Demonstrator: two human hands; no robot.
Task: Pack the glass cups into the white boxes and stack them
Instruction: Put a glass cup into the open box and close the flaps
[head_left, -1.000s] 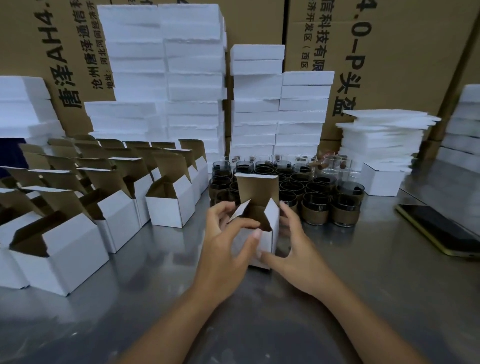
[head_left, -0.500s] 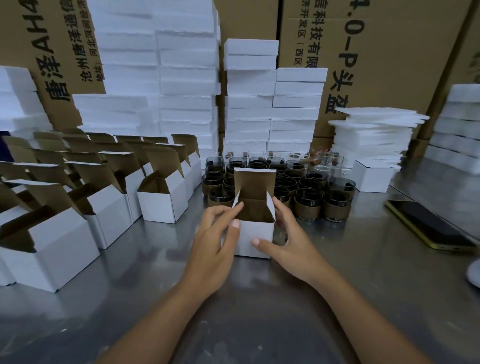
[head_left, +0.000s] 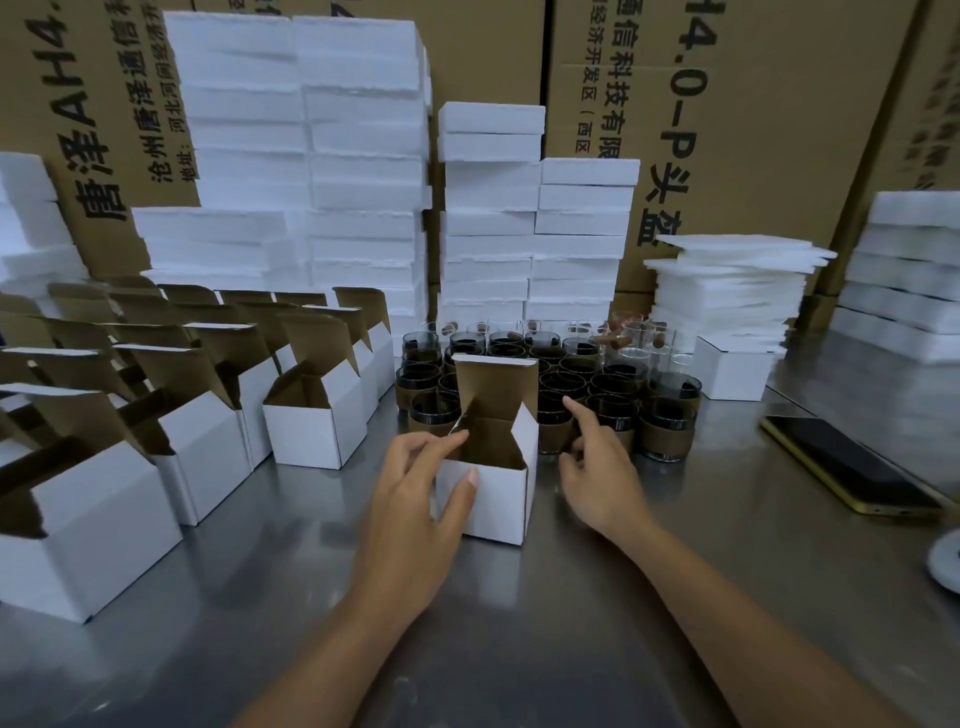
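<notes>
Centre-table, left fingers (head_left: 418, 448) grip white box (head_left: 500, 496); right fingers (head_left: 584, 422) loose, just beside

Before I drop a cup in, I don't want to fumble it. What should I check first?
1. Open box stands upright: ok.
2. Left hand grips the box's left side: ok.
3. Lid flap stands up, clear of the opening: ok.
4. Box bottom empty: cannot tell, the front wall hides it.
5. Right hand free, holding nothing: ok.
6. Glass cups close beyond the right fingertips, none gripped yet: ok.
</notes>
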